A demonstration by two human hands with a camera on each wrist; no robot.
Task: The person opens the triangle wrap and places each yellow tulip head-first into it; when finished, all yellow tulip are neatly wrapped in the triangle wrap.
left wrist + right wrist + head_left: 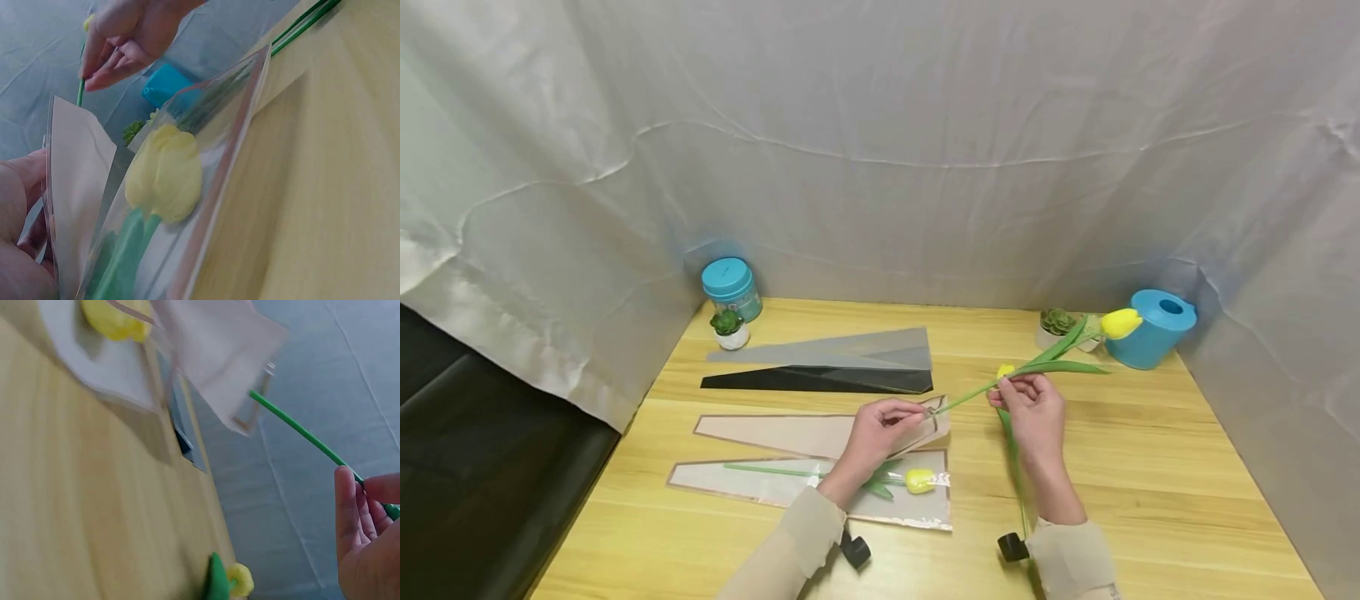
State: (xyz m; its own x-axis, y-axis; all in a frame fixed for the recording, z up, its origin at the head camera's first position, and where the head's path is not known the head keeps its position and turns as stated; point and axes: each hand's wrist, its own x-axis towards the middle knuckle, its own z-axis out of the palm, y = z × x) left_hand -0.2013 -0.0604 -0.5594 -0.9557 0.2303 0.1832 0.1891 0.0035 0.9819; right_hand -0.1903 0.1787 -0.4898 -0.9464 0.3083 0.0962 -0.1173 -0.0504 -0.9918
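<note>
In the head view my right hand (pixel 1030 412) pinches the green stem of a yellow artificial tulip (pixel 1122 323), its flower pointing up to the right. My left hand (pixel 883 433) holds the wide end of a pale pink flower sleeve (pixel 760 429), lifted off the table. The bare stem end (pixel 255 395) is at the sleeve's mouth in the right wrist view; how far in it sits I cannot tell. Nearer me lies a clear-fronted sleeve (pixel 700 475) with another yellow tulip (pixel 165 172) inside. A third tulip (pixel 240 580) lies on the table beneath my right hand.
Behind the pink sleeve lie a grey sleeve (pixel 865 348) and a black sleeve (pixel 805 379). A blue-lidded jar (pixel 730 283) and small potted succulent (pixel 730 329) stand back left. Back right are another succulent (pixel 1057 322) and a blue watering can (pixel 1150 337). Grey cloth (pixel 925 208) hangs behind.
</note>
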